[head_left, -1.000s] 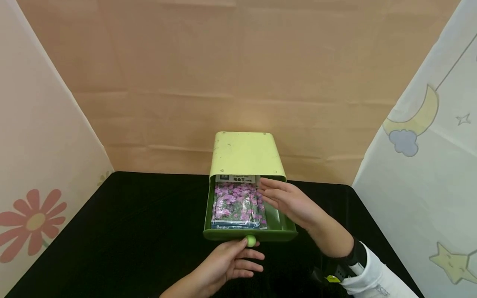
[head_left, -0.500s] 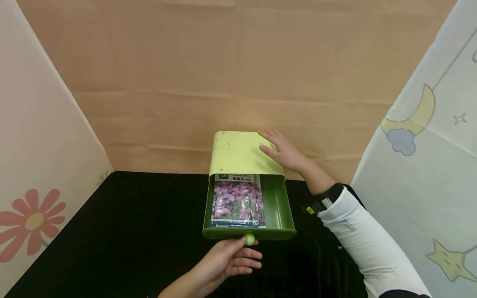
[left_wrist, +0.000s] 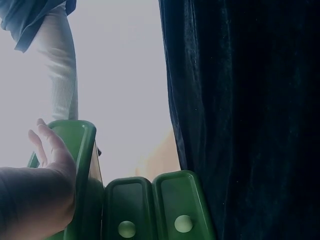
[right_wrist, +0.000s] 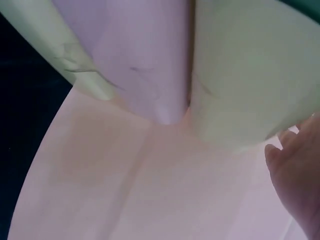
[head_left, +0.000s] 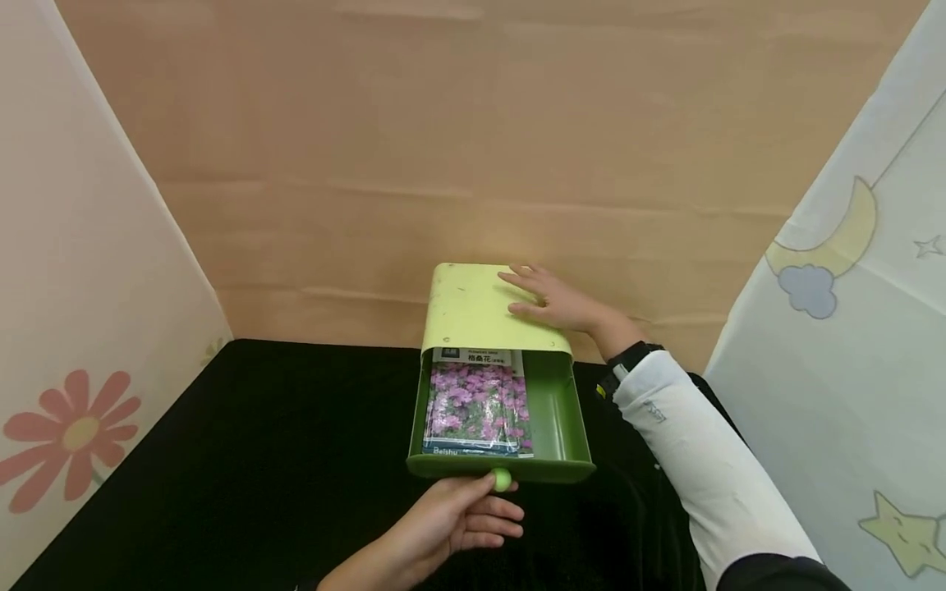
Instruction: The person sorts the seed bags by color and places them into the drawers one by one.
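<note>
A pale yellow-green drawer cabinet [head_left: 480, 308] stands on the black-covered table, its green top drawer [head_left: 557, 410] pulled out. Inside, on the left, lie flower seed packets [head_left: 473, 410] with a pink-blossom picture. My left hand [head_left: 451, 517] pinches the drawer's round light-green knob [head_left: 502, 480] between thumb and forefinger, its other fingers loosely extended. On the cabinet's top, toward the right rear, rests my right hand [head_left: 557, 302] with fingers spread. Two lower drawers [left_wrist: 129, 202] appear pushed in beneath the top one in the left wrist view. In the right wrist view, my right hand [right_wrist: 297, 170] shows at the cabinet's edge.
Black velvety cloth [head_left: 281, 460] covers the table. A tan backdrop [head_left: 473, 148] rises behind the cabinet. Printed white panels stand on the left [head_left: 89, 213] and right [head_left: 850, 369]. From the side, the cabinet has a purple middle section [right_wrist: 150, 60].
My right hand has moved from beside the seed packets, up and back onto the cabinet's top. My left hand stays on the knob, and the drawer remains pulled out.
</note>
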Demonstrator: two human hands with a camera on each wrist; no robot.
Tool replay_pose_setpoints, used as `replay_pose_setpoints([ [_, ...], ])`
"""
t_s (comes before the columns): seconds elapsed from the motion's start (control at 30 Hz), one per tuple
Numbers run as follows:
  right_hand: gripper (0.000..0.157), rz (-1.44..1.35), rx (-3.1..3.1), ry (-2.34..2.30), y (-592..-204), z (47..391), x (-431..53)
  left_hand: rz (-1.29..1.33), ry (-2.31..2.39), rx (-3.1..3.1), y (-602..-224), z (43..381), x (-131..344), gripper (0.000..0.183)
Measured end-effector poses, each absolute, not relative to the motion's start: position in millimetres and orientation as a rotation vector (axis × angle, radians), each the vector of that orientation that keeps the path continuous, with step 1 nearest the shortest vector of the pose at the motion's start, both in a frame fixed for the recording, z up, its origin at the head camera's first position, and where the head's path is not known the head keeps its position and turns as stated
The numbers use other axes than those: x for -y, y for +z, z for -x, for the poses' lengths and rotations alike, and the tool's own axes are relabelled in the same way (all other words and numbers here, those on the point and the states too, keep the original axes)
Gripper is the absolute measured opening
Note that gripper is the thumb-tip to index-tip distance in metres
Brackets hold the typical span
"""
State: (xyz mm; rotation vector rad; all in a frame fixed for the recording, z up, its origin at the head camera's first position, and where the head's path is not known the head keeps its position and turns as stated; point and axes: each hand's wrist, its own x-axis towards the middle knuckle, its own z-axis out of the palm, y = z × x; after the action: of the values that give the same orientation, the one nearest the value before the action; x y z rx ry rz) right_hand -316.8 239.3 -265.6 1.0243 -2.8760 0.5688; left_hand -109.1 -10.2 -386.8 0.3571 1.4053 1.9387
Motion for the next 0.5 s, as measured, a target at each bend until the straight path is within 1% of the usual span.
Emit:
replay_pose_setpoints([
  [0.13,0.067,-1.078,2.918,0.407,-264,317,-229,-0.341,1.930,-1.442,-385,109,9,0.058],
  [0.27,0.061,-1.036,2.984,0.299,-262,314,-225,-0.340,1.916,-1.467,-381,110,6,0.058],
  [0.5,0.061,-1.049,2.984,0.256,-262,314,-220,-0.366,1.923,-1.488,-375,112,5,0.054],
])
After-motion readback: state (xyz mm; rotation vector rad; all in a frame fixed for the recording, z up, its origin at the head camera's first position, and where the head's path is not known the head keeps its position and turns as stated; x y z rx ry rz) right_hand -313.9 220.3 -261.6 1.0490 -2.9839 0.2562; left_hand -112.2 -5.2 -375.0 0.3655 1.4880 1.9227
